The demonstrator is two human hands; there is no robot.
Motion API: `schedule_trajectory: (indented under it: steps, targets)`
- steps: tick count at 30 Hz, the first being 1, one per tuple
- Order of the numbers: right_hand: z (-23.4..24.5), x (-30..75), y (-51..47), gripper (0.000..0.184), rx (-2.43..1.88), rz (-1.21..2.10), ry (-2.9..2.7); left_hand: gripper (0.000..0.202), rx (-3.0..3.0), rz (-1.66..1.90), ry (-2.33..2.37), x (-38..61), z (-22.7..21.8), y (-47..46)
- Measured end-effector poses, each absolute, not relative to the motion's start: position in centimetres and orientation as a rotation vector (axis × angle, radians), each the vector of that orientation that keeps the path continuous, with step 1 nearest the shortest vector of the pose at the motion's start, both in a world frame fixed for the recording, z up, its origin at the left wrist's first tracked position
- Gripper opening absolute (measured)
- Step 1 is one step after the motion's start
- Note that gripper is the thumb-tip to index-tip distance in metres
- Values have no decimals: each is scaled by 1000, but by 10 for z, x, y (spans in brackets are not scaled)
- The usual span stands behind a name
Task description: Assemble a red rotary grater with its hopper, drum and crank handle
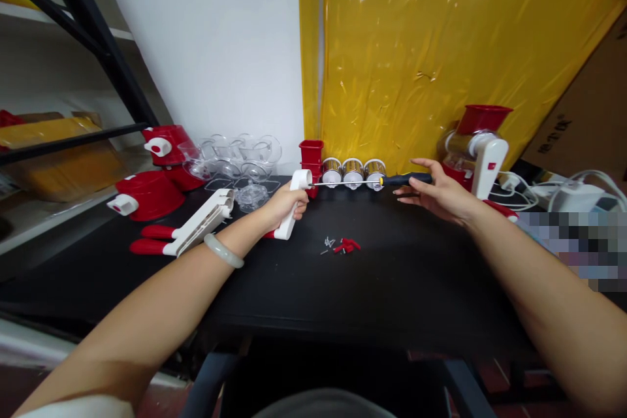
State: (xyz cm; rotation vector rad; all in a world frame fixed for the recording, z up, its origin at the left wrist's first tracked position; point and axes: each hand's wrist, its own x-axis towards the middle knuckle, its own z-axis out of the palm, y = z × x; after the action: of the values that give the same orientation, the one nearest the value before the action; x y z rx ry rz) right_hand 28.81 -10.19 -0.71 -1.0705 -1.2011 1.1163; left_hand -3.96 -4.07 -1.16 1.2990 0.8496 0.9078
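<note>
My left hand [287,204] is closed around a white plastic frame [295,206] with a red foot, held upright on the black table [392,287]. My right hand [434,194] holds a screwdriver [386,180] with a black and yellow handle; the fingers are loosely curled about the handle. Its thin shaft runs level to the left and its tip meets the round top of the white frame. A pale bangle [223,251] sits on my left wrist. Small screws and a red clip [343,245] lie on the table below the shaft.
Three metal grater drums [353,173] and a red cup [311,153] stand at the back. Clear bowls [240,157], red housings [147,194] and a white-red frame [196,228] lie left. An assembled red-white grinder [477,144] and white cables [563,192] are right. Yellow sheet behind.
</note>
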Motion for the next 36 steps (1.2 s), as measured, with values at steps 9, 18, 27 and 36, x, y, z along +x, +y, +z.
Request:
schedule_trajectory:
  steps: [9, 18, 27, 36]
  targets:
    - [-21, 301, -89, 48, -1284, 621, -1501, 27, 1266, 894, 839, -40, -13, -38]
    - [-11, 297, -96, 42, -1404, 494, -1644, 25, 1269, 924, 847, -42, -10, -38]
    - [-6, 289, -101, 43, -1379, 726, -1479, 26, 1326, 928, 870, -40, -11, -41]
    - [-7, 288, -101, 48, -1408, 956, -1369, 30, 1384, 916, 882, -39, -14, -39]
